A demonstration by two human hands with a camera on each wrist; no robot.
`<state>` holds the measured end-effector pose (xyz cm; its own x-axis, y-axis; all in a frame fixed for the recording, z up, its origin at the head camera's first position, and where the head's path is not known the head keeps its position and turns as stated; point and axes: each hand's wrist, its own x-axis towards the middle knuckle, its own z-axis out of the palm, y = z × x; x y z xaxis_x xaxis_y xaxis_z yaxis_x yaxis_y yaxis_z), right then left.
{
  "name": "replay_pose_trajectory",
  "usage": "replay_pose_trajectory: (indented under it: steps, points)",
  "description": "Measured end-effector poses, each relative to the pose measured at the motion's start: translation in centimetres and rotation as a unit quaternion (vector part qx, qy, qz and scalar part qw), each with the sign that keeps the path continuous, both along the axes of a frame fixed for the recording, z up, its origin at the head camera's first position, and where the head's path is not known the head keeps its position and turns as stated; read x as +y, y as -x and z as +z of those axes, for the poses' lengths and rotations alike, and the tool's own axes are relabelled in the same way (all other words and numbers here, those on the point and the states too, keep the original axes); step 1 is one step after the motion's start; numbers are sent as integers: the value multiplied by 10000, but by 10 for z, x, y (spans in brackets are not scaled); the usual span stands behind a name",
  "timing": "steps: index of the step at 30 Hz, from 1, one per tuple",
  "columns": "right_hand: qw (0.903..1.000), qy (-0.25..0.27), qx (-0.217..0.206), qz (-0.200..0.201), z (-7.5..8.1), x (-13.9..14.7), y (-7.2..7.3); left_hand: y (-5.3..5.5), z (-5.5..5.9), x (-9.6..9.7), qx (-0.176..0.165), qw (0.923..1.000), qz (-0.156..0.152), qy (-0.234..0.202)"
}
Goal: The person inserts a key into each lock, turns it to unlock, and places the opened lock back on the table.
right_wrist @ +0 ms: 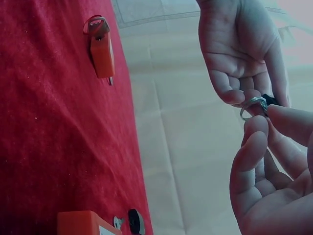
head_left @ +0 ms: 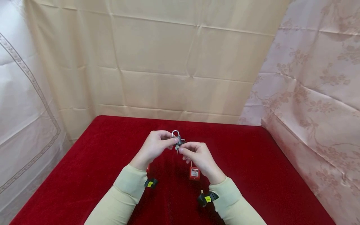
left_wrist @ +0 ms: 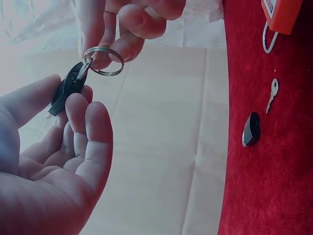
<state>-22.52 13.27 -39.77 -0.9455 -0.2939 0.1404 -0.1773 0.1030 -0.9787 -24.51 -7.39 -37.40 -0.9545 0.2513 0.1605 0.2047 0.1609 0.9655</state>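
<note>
Fingers [left_wrist: 77,112] of the left hand [head_left: 156,142] clamp the dark padlock [left_wrist: 71,88] between them, shackle [head_left: 175,131] poking up above! Below, the right hand [head_left: 198,153] pinches the key [left_wrist: 84,70] at the padlock's base, ring [left_wrist: 110,74] attached.

The left hand [head_left: 154,145] partly covers the dark padlock [head_left: 179,139]; one red padlock [head_left: 148,169] mostly hides behind the left sleeve [head_left: 130,182].

Table with plush red cloth [head_left: 247,162], pile faintly creased. On it: red padlock [head_left: 194,177], white label. Near its shackle, small loose key [left_wrist: 274,88]. Just beside key, black padlock [left_wrist: 252,129]. Well apart, second red padlock [right_wrist: 101,58], metal loop at one end, mostly hidden in head view.
</note>
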Motion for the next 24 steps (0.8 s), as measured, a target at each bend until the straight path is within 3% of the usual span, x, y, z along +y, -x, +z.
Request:
replay_pose_trajectory:
  steps: [15, 24]
  points:
    - [9997, 134, 1, 182, -9, -7, -1, 0, 0, 0, -30, 9998, -47, -213]
    - [9995, 328, -22, 26, -10, -7, -2, 1, -3, 2, -57, 9996, -29, -275]
